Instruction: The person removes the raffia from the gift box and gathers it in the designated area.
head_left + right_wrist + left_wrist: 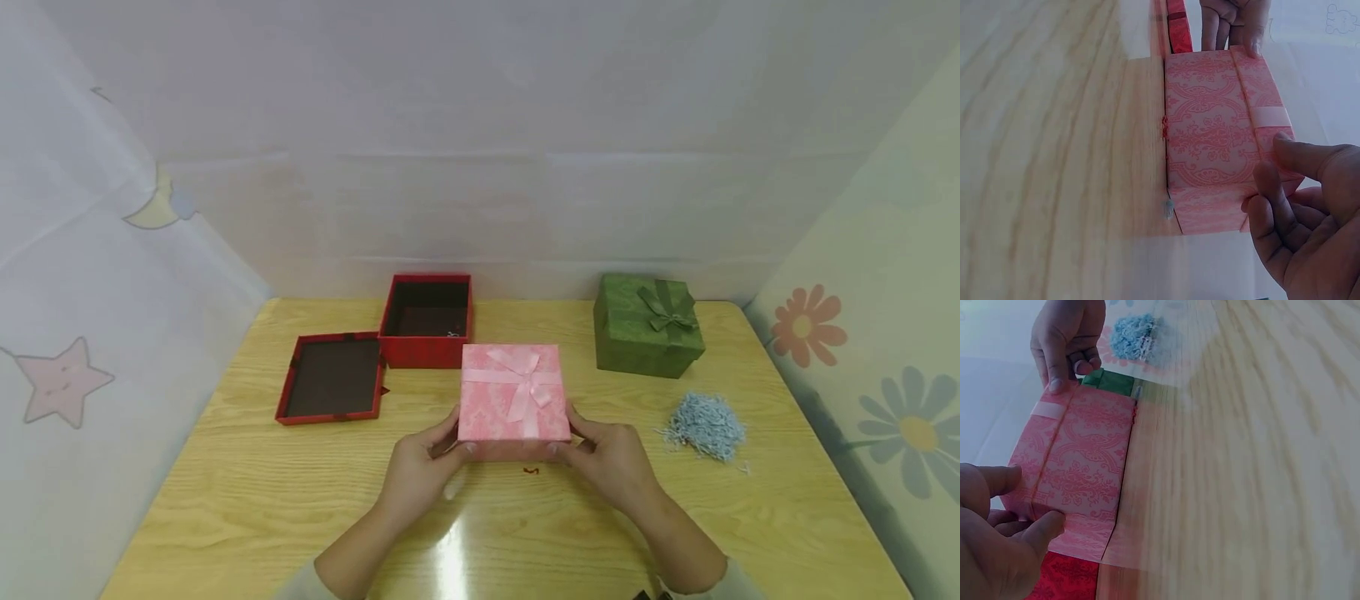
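Observation:
A pink patterned gift box (510, 400) with its lid on and a ribbon bow (527, 385) on top sits in the middle of the table. At its left side, my left hand (422, 468) grips the near corner, thumb on the front face. My right hand (617, 467) holds the opposite near corner in the same way. The left wrist view shows the left thumb and fingers (1041, 532) around the lid seam. In the right wrist view, the right thumb (1304, 156) presses near the ribbon band on the lid.
Behind and left stands an open red box (426, 353), its upturned lid (330, 379) beside it. A green gift box (648, 325) with a bow is at the back right. Blue shredded paper (707, 427) lies right. A small red scrap (531, 471) is in front of the pink box.

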Tool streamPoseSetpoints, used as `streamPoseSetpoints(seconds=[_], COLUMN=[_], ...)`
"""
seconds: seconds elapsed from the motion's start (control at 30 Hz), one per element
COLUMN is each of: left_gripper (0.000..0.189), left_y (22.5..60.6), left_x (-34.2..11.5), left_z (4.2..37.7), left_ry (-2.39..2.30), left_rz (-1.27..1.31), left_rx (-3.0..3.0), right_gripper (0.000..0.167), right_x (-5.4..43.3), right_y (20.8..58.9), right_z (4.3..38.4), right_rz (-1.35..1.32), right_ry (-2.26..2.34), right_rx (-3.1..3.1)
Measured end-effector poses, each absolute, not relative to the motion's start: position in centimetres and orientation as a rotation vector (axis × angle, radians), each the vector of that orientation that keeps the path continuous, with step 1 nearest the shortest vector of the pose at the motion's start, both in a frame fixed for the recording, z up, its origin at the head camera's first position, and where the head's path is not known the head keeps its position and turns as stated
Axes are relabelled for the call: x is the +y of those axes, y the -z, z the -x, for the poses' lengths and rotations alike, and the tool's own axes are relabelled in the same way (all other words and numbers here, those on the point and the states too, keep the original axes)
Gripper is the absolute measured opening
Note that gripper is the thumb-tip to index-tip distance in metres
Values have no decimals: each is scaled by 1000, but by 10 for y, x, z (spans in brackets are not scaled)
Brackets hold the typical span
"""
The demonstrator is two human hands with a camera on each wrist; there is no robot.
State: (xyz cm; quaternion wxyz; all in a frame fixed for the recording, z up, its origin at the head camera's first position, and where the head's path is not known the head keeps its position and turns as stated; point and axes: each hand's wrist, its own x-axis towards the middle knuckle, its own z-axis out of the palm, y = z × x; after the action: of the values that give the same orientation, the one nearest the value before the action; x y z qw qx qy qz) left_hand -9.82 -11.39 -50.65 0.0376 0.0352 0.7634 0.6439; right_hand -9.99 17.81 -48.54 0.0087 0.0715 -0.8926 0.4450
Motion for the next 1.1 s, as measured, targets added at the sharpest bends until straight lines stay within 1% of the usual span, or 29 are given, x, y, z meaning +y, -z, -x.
streamPoseSetpoints(seconds=[0.53, 0.87, 1.1], left_gripper=[54, 55, 58], left_y=[508, 493, 479], left_x=[-124, -125, -124], left_z=[104, 107, 107], left_ry=[-1949, -1958, -1948], left_rz=[-106, -146, -179], left_rx=[2436, 2404, 2410], right_gripper=[59, 60, 62], right_x=[168, 169, 170], right_y=[484, 474, 462], right_z=[106, 104, 104], right_rz=[-206, -248, -276], right_ry=[-1440, -1458, -1432], right_rx=[-2758, -2696, -2651])
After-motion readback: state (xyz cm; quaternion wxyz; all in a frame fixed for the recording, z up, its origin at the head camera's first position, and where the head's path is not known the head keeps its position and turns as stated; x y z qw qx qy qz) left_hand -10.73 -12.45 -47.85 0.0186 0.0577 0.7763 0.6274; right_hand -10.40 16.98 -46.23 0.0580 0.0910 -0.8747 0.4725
